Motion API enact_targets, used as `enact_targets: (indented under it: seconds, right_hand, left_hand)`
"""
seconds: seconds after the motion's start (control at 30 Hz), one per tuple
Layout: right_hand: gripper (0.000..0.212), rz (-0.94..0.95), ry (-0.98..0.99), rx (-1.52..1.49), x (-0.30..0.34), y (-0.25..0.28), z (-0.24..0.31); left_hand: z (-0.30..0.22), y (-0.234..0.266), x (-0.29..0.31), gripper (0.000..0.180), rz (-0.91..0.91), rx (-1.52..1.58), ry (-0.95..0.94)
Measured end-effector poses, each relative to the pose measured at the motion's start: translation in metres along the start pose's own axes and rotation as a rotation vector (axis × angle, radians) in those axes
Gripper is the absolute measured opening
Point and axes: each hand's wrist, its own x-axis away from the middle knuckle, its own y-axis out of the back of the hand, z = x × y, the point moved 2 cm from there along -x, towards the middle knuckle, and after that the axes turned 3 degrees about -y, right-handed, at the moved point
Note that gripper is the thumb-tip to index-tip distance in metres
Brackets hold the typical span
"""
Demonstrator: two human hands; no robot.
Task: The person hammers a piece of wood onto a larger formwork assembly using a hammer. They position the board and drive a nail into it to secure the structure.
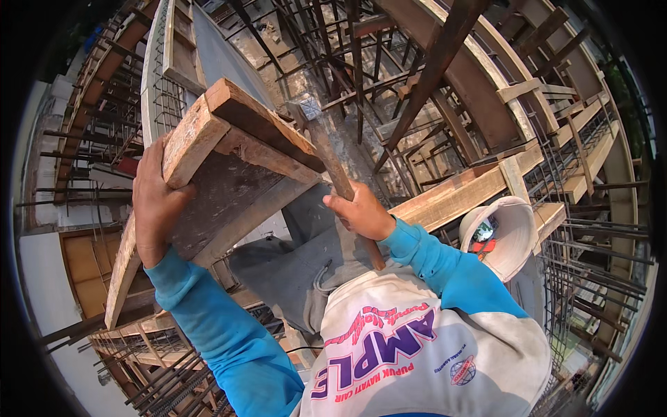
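My left hand (158, 198) is closed around the end of a timber batten on a wooden formwork panel (233, 187). The panel is tilted, with a dark board face and rough, splintered battens along its edges. In my right hand (361, 212) is a hammer (333, 163), gripped by its wooden handle. The handle slants up and left, with the head beside the panel's far corner; the lower end points toward my shirt. Whether the hammer touches the panel, I cannot tell.
A pale bucket (511, 233) with an orange item inside stands to the right, by a timber beam (458, 194). Curved formwork (479, 90) and timber props rise beyond. Steel bars (597, 257) stick out at the right, and more (167, 379) lie at lower left. Ground shows far below.
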Motion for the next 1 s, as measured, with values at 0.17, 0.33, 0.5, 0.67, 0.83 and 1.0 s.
enact_targets:
  seconds: [0.17, 0.33, 0.5, 0.67, 0.83, 1.0]
  right_hand:
    - [0.016, -0.093, 0.676, -0.172, 0.033, 0.003, 0.064]
    - [0.017, -0.116, 0.097, 0.122, -0.018, -0.005, -0.065]
    - [0.023, -0.082, -0.459, -0.371, 0.007, 0.026, -0.084]
    - [0.020, 0.092, 0.113, -0.228, 0.024, 0.032, 0.040]
    - [0.020, -0.206, 0.715, -0.133, 0.009, 0.009, 0.033]
    - [0.019, -0.003, -0.191, -0.123, -0.010, -0.002, -0.035]
  left_hand:
    - [-0.011, 0.001, 0.002, 0.079, -0.024, -0.011, -0.028]
    - [-0.009, 0.002, 0.001, 0.078, -0.045, 0.012, -0.035]
    - [-0.012, 0.003, -0.002, 0.078, -0.018, -0.016, -0.061]
    - [-0.010, 0.000, -0.001, 0.081, -0.031, 0.053, -0.025]
    - [-0.007, -0.001, -0.002, 0.081, -0.036, 0.043, -0.049]
    - [-0.012, 0.004, -0.002, 0.083, -0.021, 0.057, -0.009]
